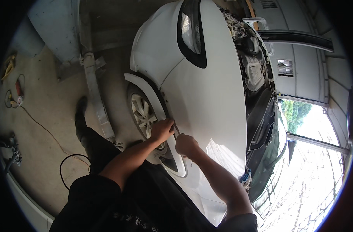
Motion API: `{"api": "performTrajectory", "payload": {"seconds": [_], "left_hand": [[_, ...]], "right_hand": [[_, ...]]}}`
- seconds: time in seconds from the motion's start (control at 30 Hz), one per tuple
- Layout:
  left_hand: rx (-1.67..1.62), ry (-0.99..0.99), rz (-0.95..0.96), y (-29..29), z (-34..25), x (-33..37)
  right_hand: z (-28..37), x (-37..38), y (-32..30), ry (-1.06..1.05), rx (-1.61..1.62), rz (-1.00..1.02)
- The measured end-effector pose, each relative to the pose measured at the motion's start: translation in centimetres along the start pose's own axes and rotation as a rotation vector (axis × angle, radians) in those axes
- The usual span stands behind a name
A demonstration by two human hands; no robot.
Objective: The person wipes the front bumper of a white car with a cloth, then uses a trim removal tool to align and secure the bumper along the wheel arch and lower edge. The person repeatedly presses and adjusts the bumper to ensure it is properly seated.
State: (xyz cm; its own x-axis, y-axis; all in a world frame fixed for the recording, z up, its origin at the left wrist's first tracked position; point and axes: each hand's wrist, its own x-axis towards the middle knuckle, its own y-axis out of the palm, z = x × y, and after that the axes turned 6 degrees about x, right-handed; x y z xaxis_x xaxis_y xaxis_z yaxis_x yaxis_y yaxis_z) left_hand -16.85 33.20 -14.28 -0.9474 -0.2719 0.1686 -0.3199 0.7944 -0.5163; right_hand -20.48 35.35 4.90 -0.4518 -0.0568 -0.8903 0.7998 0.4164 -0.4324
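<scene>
Beside me is a white car; its front fender runs beneath both my hands. A white wheel arch trim curves over the front wheel, with its front end standing off the body. My left hand has its fingers curled over the upper edge of this trim. Just to its right, my right hand is closed in a fist round a slim tool, whose thin end points into the gap between trim and fender. The fist hides most of the tool, so its kind is unclear.
The engine bay lies uncovered beyond the fender, near a headlight. A metal lift arm stretches along the floor by my leg. An angle grinder with a trailing cord lies at the left.
</scene>
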Motion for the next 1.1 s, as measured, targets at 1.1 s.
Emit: {"api": "performTrajectory", "payload": {"seconds": [1.1], "left_hand": [[-0.070,0.034,0.043,-1.3,1.0,0.5]], "right_hand": [[-0.8,4.8,-1.7,-0.076,-0.263,0.328]]}}
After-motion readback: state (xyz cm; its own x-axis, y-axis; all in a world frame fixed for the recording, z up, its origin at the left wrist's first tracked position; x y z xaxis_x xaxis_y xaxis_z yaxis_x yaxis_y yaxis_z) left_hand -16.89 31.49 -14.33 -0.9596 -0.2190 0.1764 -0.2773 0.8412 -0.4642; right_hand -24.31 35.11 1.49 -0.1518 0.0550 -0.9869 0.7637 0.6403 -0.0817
